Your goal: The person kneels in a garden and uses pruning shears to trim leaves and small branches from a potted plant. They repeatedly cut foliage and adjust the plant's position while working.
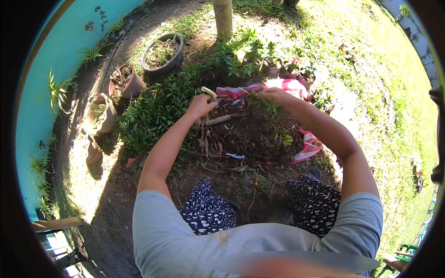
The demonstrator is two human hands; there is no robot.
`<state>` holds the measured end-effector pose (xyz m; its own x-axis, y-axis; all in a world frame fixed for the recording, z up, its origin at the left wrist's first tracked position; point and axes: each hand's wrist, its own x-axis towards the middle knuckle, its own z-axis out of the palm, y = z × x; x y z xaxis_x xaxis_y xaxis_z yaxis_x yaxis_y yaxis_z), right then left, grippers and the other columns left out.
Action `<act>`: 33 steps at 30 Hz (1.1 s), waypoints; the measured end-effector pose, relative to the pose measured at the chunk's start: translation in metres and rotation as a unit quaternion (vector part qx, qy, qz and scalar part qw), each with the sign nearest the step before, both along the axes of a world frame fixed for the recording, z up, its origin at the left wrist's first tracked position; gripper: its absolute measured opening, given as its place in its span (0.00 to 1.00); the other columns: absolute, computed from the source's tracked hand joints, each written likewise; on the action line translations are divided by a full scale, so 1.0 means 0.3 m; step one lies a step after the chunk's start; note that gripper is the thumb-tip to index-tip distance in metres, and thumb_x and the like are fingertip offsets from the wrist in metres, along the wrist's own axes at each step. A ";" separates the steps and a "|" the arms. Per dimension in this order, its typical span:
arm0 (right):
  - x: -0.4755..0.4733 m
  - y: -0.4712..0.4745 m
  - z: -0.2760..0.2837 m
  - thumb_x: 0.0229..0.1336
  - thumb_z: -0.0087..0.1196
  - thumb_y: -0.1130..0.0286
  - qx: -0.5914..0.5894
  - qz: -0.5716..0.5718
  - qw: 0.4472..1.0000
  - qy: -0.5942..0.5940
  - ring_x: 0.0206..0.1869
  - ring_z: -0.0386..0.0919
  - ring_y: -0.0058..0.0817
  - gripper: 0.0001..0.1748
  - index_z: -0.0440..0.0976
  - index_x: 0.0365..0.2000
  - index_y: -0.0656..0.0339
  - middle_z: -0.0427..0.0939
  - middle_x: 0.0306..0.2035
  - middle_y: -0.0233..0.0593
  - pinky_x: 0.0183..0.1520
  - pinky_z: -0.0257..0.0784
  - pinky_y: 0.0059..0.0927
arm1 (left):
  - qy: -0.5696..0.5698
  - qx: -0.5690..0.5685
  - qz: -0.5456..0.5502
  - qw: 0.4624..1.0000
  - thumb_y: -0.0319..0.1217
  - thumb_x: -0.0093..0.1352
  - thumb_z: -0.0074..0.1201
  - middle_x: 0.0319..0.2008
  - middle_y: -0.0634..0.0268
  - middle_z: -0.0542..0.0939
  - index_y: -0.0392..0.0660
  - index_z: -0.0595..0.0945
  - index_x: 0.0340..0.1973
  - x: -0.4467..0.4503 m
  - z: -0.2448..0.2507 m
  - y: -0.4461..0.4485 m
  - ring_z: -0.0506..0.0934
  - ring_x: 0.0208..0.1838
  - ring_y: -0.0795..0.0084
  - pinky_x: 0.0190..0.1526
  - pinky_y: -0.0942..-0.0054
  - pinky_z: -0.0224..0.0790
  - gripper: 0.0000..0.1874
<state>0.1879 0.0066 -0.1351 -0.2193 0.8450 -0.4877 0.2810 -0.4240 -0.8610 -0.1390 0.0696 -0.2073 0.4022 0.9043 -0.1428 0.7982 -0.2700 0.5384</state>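
My left hand [202,105] is closed around a pale, short object [209,91] whose end sticks out above the fist; its kind is unclear. Across the soil, my right hand [274,96] grips a leafy plant cutting [269,107], its leaves hanging below the fingers and a pale stem tip pointing left. Between and below both hands lies dark loose soil [243,139] on a red-and-white striped plastic sack [308,147]. A wooden-looking handle or stick [222,119] rests on the soil. A small leafy sprig [285,138] lies at the soil's right side.
Low green plants [149,116] grow left of the soil. Beyond them stand a dark round pot [179,55], a tipped brown pot [134,85] and a pale container [104,116]. A bamboo post [223,19] rises at the back. A turquoise wall [52,59] borders the left.
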 end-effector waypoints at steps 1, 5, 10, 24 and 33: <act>0.002 0.001 0.000 0.62 0.62 0.54 -0.018 -0.021 1.000 -0.007 0.25 0.75 0.15 0.19 0.85 0.42 0.59 0.82 0.27 0.28 0.28 0.70 0.25 | -0.015 -0.041 0.009 0.999 0.43 0.64 0.63 0.37 0.48 0.85 0.35 0.85 0.45 -0.010 -0.048 0.010 0.84 0.41 0.53 0.45 0.58 0.76 0.23; 0.027 -0.005 0.038 0.60 0.61 0.62 -0.047 -0.046 0.996 0.054 0.25 0.76 0.17 0.15 0.82 0.45 0.58 0.82 0.29 0.30 0.29 0.73 0.25 | -0.001 -0.136 -0.005 0.991 0.44 0.65 0.64 0.35 0.51 0.86 0.37 0.87 0.42 -0.045 -0.215 0.041 0.85 0.38 0.56 0.43 0.59 0.76 0.22; 0.084 0.015 0.091 0.55 0.61 0.68 0.117 0.060 0.986 -0.098 0.28 0.77 0.21 0.14 0.81 0.42 0.62 0.82 0.30 0.33 0.32 0.73 0.28 | 0.219 -0.125 -0.019 0.967 0.48 0.63 0.63 0.34 0.51 0.87 0.40 0.88 0.36 -0.049 -0.181 0.039 0.85 0.38 0.55 0.42 0.58 0.78 0.21; 0.027 -0.025 0.195 0.46 0.62 0.70 0.311 0.180 0.849 -0.386 0.41 0.82 0.53 0.22 0.69 0.43 0.58 0.84 0.37 0.49 0.43 0.74 0.52 | -0.055 0.015 -0.217 0.975 0.35 0.61 0.66 0.33 0.57 0.80 0.46 0.90 0.39 0.413 0.270 -0.063 0.81 0.39 0.58 0.43 0.62 0.73 0.12; 0.171 0.029 0.206 0.56 0.66 0.54 0.503 -0.031 0.798 -0.329 0.57 0.78 0.43 0.31 0.73 0.56 0.59 0.80 0.51 0.47 0.59 0.71 0.44 | -0.147 -0.088 -0.114 0.979 0.33 0.64 0.67 0.36 0.59 0.87 0.43 0.88 0.43 0.408 0.199 -0.050 0.83 0.39 0.70 0.42 0.69 0.73 0.14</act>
<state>0.2393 0.0154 -0.0732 -0.1373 0.8807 0.4533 0.8187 0.3585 -0.4486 -0.0167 0.0546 -0.1475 0.6384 0.7577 -0.1354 0.5317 -0.3068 0.7894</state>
